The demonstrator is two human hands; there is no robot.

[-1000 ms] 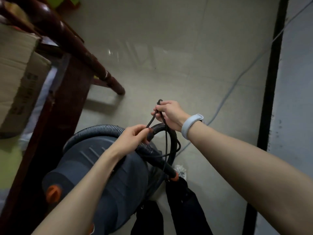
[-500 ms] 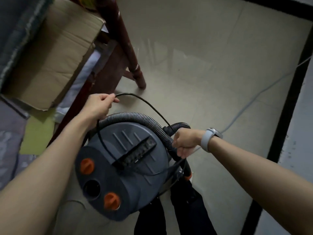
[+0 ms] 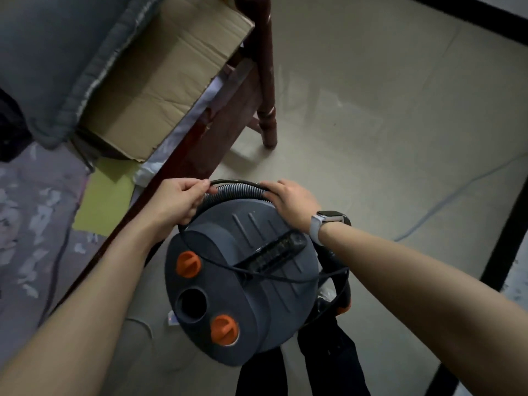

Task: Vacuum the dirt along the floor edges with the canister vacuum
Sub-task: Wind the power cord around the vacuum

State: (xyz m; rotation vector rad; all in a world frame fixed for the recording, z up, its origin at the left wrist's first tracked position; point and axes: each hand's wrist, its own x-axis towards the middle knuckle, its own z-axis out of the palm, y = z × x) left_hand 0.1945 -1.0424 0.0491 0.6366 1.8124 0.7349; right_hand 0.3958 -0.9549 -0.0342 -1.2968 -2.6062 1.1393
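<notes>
We look down on the canister vacuum (image 3: pixel 243 281), a dark grey drum that stands on the tiled floor (image 3: pixel 371 124) just in front of our legs. Its lid shows 2 orange knobs (image 3: pixel 188 264), a round black port (image 3: pixel 192 302) between them, and a black carry handle (image 3: pixel 274 252) across the middle. The ribbed grey hose (image 3: pixel 237 190) curves around the far rim of the lid. A thin black power cord (image 3: pixel 234 182) runs along the top of that hose and also loops across the lid.

Our left hand (image 3: pixel 177 200) sits at the left end of the hose, fingers curled, thumb and fingertips pinching the cord. Our right hand (image 3: pixel 288 200) lies over the right end of the hose, its fingers bent down onto hose and cord; we cannot tell whether they close around them. The 2 hands are apart, with a stretch of hose between them. A pale-strapped watch (image 3: pixel 328 220) is on the right wrist.

To the left stands dark wooden furniture with a turned leg (image 3: pixel 267 81), carrying flattened cardboard (image 3: pixel 160 70) and a grey cushion (image 3: pixel 57 61). A thin pale cable (image 3: pixel 457 192) trails over the floor on the right, near a black skirting strip (image 3: pixel 503 247).
</notes>
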